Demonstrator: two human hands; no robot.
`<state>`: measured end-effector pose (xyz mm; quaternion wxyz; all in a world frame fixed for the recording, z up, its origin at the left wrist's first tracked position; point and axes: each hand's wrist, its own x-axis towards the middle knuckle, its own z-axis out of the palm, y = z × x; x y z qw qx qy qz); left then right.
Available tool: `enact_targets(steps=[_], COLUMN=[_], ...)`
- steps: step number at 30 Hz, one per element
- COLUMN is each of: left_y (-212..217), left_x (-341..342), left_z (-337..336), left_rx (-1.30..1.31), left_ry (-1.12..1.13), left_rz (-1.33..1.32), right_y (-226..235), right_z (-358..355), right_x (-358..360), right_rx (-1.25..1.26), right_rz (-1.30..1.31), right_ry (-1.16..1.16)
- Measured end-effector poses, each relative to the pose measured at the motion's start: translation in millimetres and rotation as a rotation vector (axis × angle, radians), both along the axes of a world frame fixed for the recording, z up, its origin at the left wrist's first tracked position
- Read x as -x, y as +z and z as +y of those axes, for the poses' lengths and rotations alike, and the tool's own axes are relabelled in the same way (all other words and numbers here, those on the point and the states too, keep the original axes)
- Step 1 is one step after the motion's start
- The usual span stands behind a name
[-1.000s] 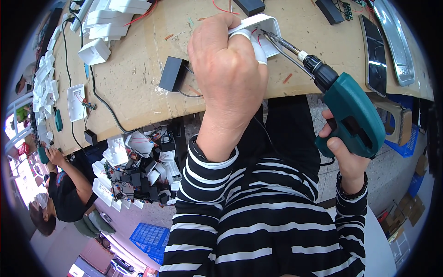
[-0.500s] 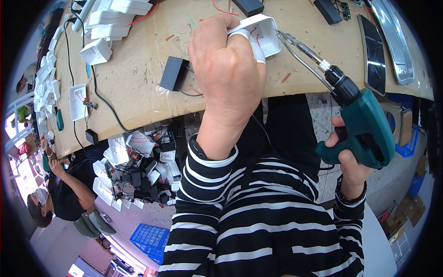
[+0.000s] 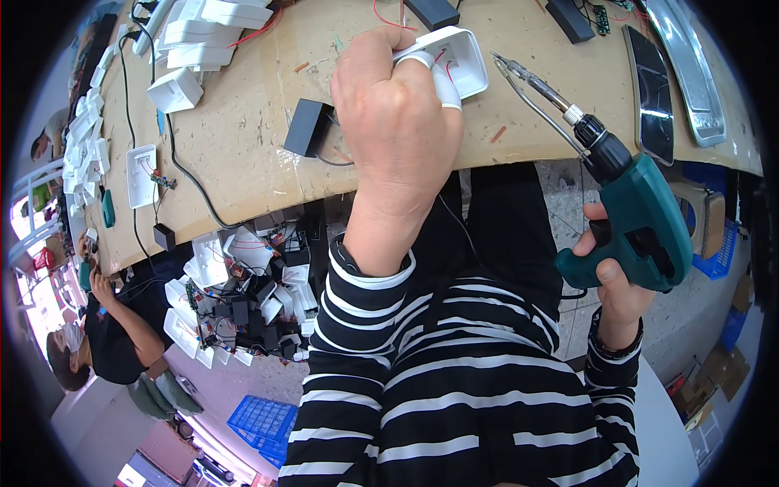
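My left hand point(image 3: 398, 122) is closed on an open white plastic housing point(image 3: 469, 57), tilted so that its hollow side faces right. White covers sit on some of its fingertips, and thin red wires point(image 3: 442, 63) show inside the housing. My right hand point(image 3: 608, 268) grips a green pistol-shaped soldering gun point(image 3: 645, 211), a finger at its trigger. The gun's metal tip points up and left, a small gap away from the housing's right rim. Beside my left wrist lies a black box point(image 3: 308, 128) with a thin cable running under the hand.
Stacked white housings point(image 3: 199, 36) and a black cable point(image 3: 182, 166) occupy the bench's left side. A phone point(image 3: 652, 97) and a metal tray point(image 3: 690, 73) lie right. Below the bench edge is a heap of housings and circuit boards point(image 3: 243, 296). Another person point(image 3: 122, 325) works at far left.
The housing in my left hand has shifted slightly left, and the gap between it and the soldering gun's tip has widened. Both hands keep their hold.
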<state>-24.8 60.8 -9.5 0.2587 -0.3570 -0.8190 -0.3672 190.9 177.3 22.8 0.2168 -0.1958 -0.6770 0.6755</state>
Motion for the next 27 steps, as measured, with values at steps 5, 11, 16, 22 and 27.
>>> enact_targets(steps=[5,11,16,22,27], left_y=[3.9,28.5,26.8,12.0,37.1], left_x=[-1.4,-12.4,-14.8,-0.7,27.5], left_z=[-1.9,-31.0,-54.5,-63.1,-107.1], left_rx=[0.016,0.016,0.326,0.129,-0.219], left_ry=[-0.009,-0.108,-0.094,-0.144,0.067], left_rz=[-0.032,-0.007,-0.041,-0.04,-0.048], right_y=[1.2,2.0,-3.5,0.7,2.2], right_z=[1.1,0.3,4.9,-1.6,-1.3], right_x=[-0.6,-6.2,-15.0,-14.4,-14.5], right_rx=[0.008,-0.003,-0.071,-0.071,-0.089], right_rz=[-0.001,0.031,0.071,0.117,0.141], right_ry=[0.005,0.038,0.032,0.05,0.046])
